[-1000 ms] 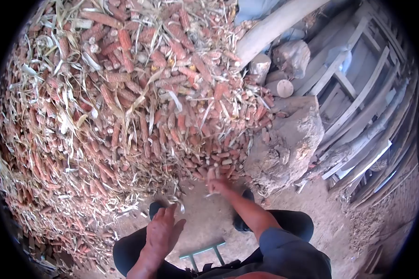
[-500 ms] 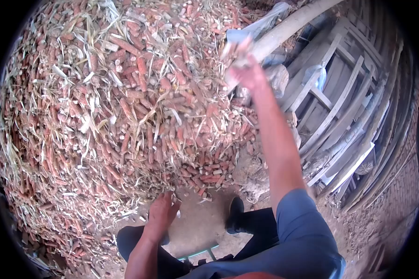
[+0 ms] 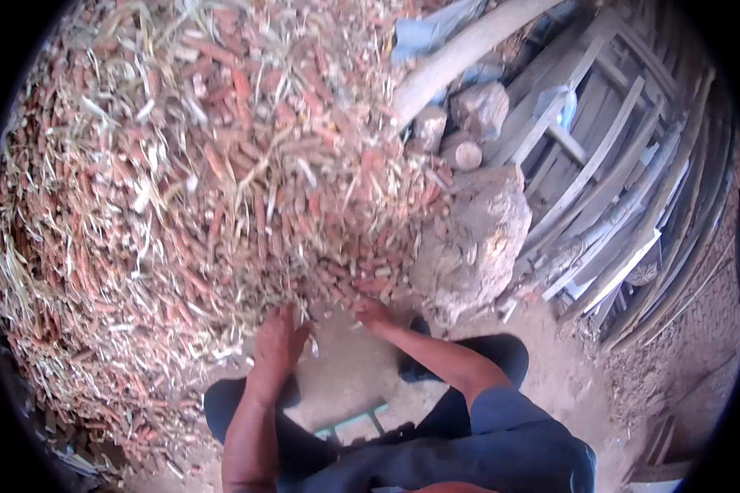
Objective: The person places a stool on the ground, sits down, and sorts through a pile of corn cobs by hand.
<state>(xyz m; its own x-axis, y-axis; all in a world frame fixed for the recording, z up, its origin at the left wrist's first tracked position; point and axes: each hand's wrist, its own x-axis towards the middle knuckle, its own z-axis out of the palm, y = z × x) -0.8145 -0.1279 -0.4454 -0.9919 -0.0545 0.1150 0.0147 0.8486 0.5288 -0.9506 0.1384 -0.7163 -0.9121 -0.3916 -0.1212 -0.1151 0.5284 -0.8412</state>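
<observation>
A large heap of reddish corn cobs [image 3: 259,218] mixed with pale dry husks spreads in front of me. My left hand [image 3: 279,338] is at its near edge, fingers stretched forward and thumb apart to the right, with scraps of husk beside it. To the right, my right hand [image 3: 372,315] is low at the same edge, close to a few loose cobs [image 3: 372,285]. Its fingers look bent together; blur hides whatever may be between them. The two hands are a short distance apart.
A big pale rock [image 3: 481,238] stands right of the heap. Behind it are short cut logs [image 3: 467,156] and a long pole [image 3: 477,53]. Wooden frames and boards [image 3: 588,156] lean at the right. A green metal bar [image 3: 353,421] shows between my legs.
My right hand has come back from the far right side of the heap, down to the near edge. My left hand has shifted slightly forward, its thumb spread. The view has tilted a little.
</observation>
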